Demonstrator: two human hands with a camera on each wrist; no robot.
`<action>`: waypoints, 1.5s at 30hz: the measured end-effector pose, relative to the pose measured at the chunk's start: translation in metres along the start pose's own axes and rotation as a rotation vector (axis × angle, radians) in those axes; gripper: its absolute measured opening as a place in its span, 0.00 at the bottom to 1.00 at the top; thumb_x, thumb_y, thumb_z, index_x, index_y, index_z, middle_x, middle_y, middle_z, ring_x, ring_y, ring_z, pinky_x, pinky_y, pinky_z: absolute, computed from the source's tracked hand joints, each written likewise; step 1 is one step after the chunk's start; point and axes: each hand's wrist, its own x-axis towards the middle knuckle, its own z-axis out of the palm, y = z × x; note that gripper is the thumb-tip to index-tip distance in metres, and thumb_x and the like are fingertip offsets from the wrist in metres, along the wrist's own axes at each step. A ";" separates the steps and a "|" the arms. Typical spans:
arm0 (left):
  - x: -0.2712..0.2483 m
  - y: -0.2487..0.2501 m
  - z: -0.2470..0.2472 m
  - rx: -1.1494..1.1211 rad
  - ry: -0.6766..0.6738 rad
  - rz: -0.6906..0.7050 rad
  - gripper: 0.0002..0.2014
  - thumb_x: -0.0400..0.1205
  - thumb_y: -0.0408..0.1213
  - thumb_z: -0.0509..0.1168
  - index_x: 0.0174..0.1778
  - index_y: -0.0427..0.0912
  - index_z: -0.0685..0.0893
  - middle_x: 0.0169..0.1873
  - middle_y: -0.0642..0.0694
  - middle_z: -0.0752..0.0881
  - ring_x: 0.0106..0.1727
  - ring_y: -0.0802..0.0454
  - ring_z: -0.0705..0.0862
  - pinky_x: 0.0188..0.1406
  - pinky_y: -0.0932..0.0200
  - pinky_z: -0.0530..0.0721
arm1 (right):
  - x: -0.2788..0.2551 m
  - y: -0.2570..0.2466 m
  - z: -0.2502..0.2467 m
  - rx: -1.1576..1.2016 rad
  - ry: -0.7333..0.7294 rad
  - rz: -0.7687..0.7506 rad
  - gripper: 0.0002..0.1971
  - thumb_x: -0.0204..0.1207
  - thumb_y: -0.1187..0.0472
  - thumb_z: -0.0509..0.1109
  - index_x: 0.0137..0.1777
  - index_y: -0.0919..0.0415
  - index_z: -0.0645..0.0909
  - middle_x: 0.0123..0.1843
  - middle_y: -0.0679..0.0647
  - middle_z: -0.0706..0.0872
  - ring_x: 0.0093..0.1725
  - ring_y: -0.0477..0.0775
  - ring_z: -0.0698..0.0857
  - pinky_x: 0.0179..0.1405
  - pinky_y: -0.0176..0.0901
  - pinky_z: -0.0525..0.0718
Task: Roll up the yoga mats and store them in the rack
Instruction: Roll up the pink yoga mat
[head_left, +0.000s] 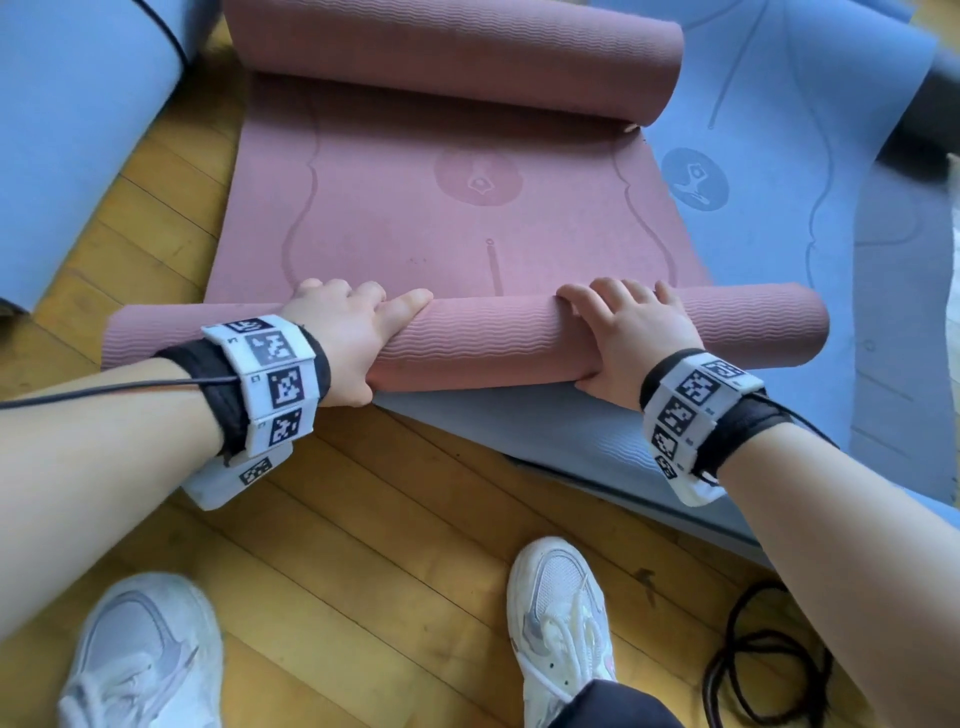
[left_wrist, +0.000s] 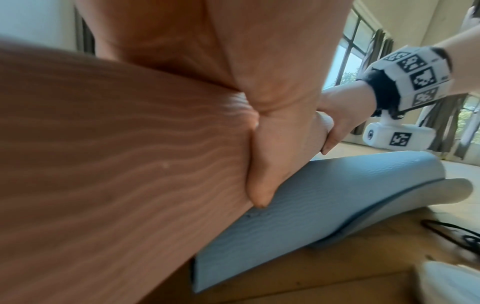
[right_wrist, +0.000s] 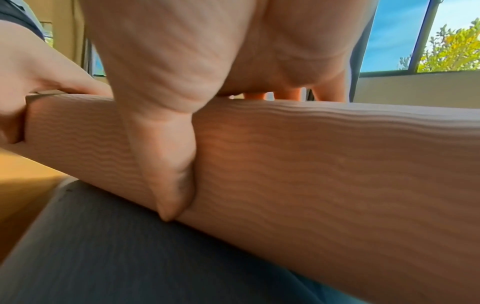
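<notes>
Hands were set side by side on the pink mat, which lay on the wooden floor, its near end partly over a blue mat. Its near end was already wound into a roll running crosswise, left to right, in front of the person. The left hand and right hand both curled over that roll, fingers draped across the top onto the flat part, thumbs tucked under the near side. The unrolled length stretched straight away from the fingertips, so the roll would likely travel forward. At the far end the mat curled back on itself. Neither hand looked nearer; no rack was in sight
</notes>
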 end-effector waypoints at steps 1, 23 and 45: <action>-0.005 0.005 -0.001 -0.003 -0.009 0.011 0.52 0.74 0.54 0.68 0.79 0.58 0.33 0.67 0.47 0.72 0.61 0.46 0.76 0.64 0.47 0.75 | -0.007 0.001 -0.002 0.001 0.001 -0.004 0.46 0.65 0.44 0.76 0.80 0.45 0.54 0.73 0.52 0.69 0.73 0.59 0.70 0.76 0.65 0.61; 0.004 0.018 -0.005 -0.082 -0.412 0.122 0.57 0.67 0.52 0.77 0.81 0.64 0.41 0.71 0.50 0.72 0.62 0.47 0.79 0.56 0.51 0.83 | -0.028 -0.013 0.034 0.140 -0.233 -0.004 0.52 0.64 0.36 0.74 0.82 0.43 0.46 0.81 0.53 0.59 0.83 0.58 0.53 0.79 0.73 0.45; -0.009 0.048 0.040 -0.060 -0.210 -0.025 0.52 0.78 0.69 0.55 0.80 0.48 0.26 0.82 0.42 0.33 0.84 0.40 0.38 0.82 0.44 0.39 | 0.009 -0.015 0.033 0.241 -0.259 -0.023 0.44 0.73 0.31 0.63 0.83 0.40 0.45 0.83 0.50 0.58 0.84 0.55 0.52 0.80 0.70 0.42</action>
